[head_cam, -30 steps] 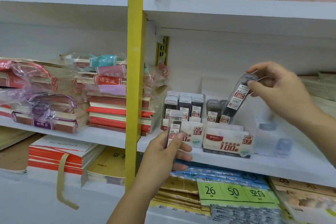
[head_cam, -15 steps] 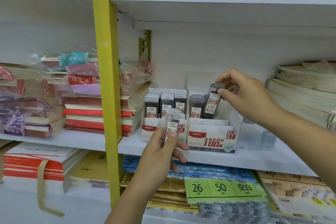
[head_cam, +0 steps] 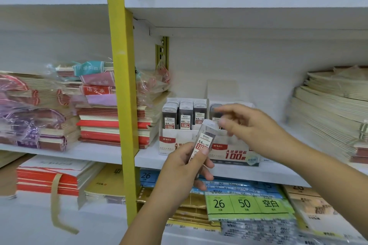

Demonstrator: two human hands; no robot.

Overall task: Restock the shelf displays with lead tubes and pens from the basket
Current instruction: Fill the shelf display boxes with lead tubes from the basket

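your left hand (head_cam: 185, 167) grips one lead tube (head_cam: 204, 141) around its lower half, thumb laid across the label. the tube tilts with its clear cap up and to the right, in front of the display boxes. your right hand (head_cam: 251, 127) hangs just beside that cap, fingers loosely bent and blurred. i cannot tell whether the thumb touches the tube, or whether that hand holds anything.

behind the hands, on the white shelf (head_cam: 249, 173), two display boxes stand side by side. the 0.5 box (head_cam: 169, 141) on the left carries three upright rows of stocked tubes (head_cam: 186, 114). the 0.7 box (head_cam: 235, 155) on the right shows at least one dark tube (head_cam: 214, 109) at its left end, with the rest hidden by your right hand.

a yellow upright (head_cam: 121, 85) splits the shelving. wrapped notebook stacks (head_cam: 111, 125) sit left of the boxes and pale paper stacks (head_cam: 328, 109) lie well to the right. green-labelled packs (head_cam: 245, 203) lie on the shelf below.
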